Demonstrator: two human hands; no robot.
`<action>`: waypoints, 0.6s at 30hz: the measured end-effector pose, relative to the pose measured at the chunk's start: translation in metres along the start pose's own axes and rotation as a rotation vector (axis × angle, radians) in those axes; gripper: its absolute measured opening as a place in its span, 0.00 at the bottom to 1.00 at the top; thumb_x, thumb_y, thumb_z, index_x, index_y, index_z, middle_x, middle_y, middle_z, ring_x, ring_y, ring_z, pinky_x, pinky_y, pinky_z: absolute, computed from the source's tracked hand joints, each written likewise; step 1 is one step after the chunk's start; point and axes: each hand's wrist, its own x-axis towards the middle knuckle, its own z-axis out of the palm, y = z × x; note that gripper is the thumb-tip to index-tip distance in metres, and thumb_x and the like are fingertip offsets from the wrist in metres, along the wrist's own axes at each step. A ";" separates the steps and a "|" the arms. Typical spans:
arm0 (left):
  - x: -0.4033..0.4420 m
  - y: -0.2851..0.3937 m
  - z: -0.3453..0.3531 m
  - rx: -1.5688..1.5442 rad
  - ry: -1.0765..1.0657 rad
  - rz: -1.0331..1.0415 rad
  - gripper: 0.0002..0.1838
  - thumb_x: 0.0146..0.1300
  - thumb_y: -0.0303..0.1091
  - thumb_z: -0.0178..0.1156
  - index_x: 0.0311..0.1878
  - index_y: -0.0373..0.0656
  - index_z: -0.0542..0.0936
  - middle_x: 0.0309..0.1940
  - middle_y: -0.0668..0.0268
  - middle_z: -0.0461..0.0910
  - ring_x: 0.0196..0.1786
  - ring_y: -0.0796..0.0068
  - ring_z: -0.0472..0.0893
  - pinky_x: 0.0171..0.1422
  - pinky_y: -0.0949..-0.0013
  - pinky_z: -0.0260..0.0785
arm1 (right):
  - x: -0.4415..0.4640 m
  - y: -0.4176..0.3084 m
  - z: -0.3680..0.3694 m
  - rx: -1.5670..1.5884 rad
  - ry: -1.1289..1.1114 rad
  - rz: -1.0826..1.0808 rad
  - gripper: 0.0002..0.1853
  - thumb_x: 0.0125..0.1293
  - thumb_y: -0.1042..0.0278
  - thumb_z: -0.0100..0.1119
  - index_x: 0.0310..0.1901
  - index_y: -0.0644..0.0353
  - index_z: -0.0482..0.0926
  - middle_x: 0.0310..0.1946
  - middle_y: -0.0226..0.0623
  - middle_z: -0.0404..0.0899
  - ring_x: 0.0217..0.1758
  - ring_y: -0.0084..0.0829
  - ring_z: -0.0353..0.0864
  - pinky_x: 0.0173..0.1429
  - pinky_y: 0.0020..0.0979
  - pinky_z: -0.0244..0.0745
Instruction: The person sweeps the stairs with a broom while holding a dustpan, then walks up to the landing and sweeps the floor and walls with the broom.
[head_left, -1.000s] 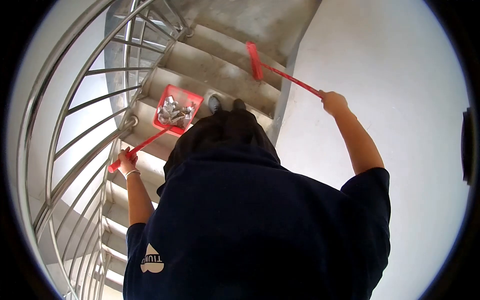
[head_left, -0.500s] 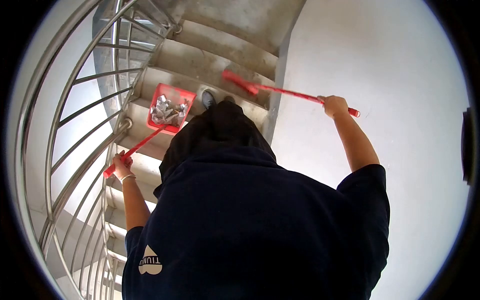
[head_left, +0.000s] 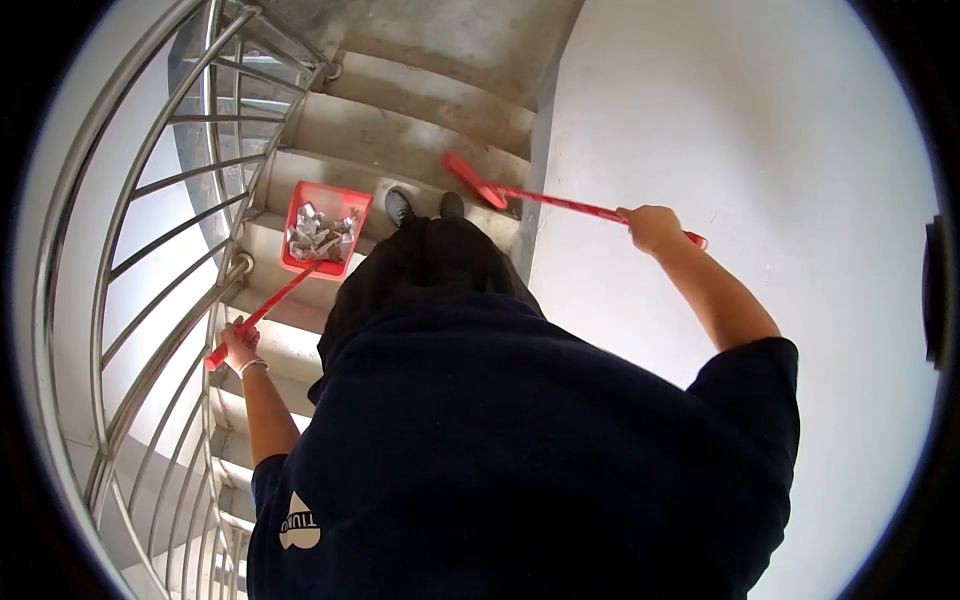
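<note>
My left hand point(head_left: 240, 343) is closed round the red handle of a long-handled dustpan point(head_left: 297, 262), close to the handle's end. In the dustpan's red tray lie several crumpled grey and silvery scraps point(head_left: 318, 236). On the other side, my right hand point(head_left: 655, 230) grips the red stick of a broom point(head_left: 570, 205) near its upper end. The broom's red head point(head_left: 475, 182) is slightly blurred and is over the steps at the right, near the wall. Both of my shoes point(head_left: 400, 207) show on a step between the dustpan and the broom head.
Concrete stairs point(head_left: 400, 125) run up to a grey landing point(head_left: 450, 30) at the top of the view. A metal railing point(head_left: 115, 250) curves along the left, with lower steps point(head_left: 285, 345) beside it. A white wall point(head_left: 680, 110) borders the stairs on the right.
The dustpan has shifted a little left and down in view, still in my left hand. My right hand has moved slightly left and down with the broom. More of my shoes shows now.
</note>
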 end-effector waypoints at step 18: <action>-0.008 -0.005 0.000 -0.015 0.081 0.045 0.16 0.56 0.43 0.53 0.36 0.39 0.78 0.25 0.66 0.78 0.19 0.78 0.72 0.26 0.75 0.67 | -0.009 0.044 -0.009 0.154 0.105 0.095 0.24 0.61 0.70 0.43 0.60 0.42 0.63 0.35 0.37 0.78 0.41 0.38 0.78 0.41 0.38 0.73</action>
